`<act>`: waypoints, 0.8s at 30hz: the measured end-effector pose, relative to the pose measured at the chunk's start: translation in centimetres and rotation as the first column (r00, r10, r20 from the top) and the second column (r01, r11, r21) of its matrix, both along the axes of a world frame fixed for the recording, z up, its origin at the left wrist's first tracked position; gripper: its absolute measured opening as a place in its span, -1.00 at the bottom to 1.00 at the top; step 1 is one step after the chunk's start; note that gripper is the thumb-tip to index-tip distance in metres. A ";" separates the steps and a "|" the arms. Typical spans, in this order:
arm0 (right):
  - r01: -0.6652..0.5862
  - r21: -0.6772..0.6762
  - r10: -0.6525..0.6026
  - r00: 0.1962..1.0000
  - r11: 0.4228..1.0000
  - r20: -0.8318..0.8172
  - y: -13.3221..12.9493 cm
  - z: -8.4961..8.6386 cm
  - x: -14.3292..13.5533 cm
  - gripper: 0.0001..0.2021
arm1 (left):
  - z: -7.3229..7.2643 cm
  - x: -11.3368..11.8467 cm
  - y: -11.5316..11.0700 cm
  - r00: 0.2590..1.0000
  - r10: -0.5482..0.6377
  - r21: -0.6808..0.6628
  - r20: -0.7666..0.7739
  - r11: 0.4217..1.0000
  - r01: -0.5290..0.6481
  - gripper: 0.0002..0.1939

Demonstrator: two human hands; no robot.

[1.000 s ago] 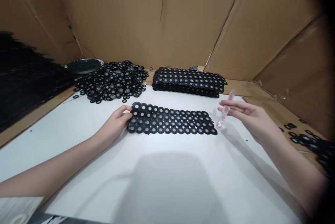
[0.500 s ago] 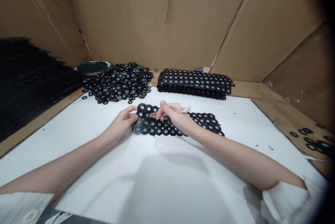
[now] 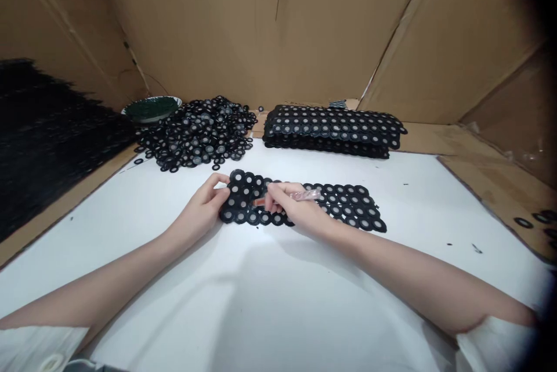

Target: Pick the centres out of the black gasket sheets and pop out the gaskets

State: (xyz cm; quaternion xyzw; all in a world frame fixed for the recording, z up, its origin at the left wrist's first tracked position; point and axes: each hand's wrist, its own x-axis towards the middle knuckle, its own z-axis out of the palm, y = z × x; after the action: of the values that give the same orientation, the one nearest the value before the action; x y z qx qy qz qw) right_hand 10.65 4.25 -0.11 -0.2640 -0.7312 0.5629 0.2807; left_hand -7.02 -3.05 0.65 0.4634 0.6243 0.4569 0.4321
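Observation:
A flat black sheet of joined rings with pale round centres lies on the white table in front of me. My left hand grips its left edge between thumb and fingers. My right hand is closed around a slim pen-like tool with a clear handle. The tool's orange front part points left and down over the sheet's left half, close to the third row. Its exact kind is unclear, and so is whether the tip touches. My right hand covers the middle of the sheet.
Behind the sheet stands a stack of similar black sheets. Loose black rings form a heap at the back left, beside a bowl of dark green material. A dark bristly pile fills the left. Cardboard walls surround the table.
My right hand and the tool have shifted slightly right and down, the tip now lower on the sheet. My left hand keeps its hold. The view has turned a little.

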 end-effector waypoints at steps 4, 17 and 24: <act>-0.046 0.125 0.032 0.993 0.991 0.110 -0.3 -0.1 0.0 -0.70 | -0.1 1.0 -0.5 0.989 0.051 -0.011 -0.137 0.999 -0.053 -0.58; 0.001 0.181 -0.008 0.999 0.983 0.034 -0.5 -0.9 -1.4 -0.68 | 1.5 1.9 -0.9 1.000 0.027 -0.130 0.015 0.991 -0.025 -0.67; 0.370 0.052 -0.341 0.895 0.928 -0.287 -0.5 -0.4 0.0 -0.76 | 0.2 1.0 -1.0 1.000 0.006 -0.055 -0.012 0.998 -0.007 -0.64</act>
State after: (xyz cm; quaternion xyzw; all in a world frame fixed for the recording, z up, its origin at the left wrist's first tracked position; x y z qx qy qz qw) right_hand 10.66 3.77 -0.46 -0.2980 -0.6535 0.4937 0.4903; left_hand -6.00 -4.02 0.83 0.4519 0.6407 0.4381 0.4397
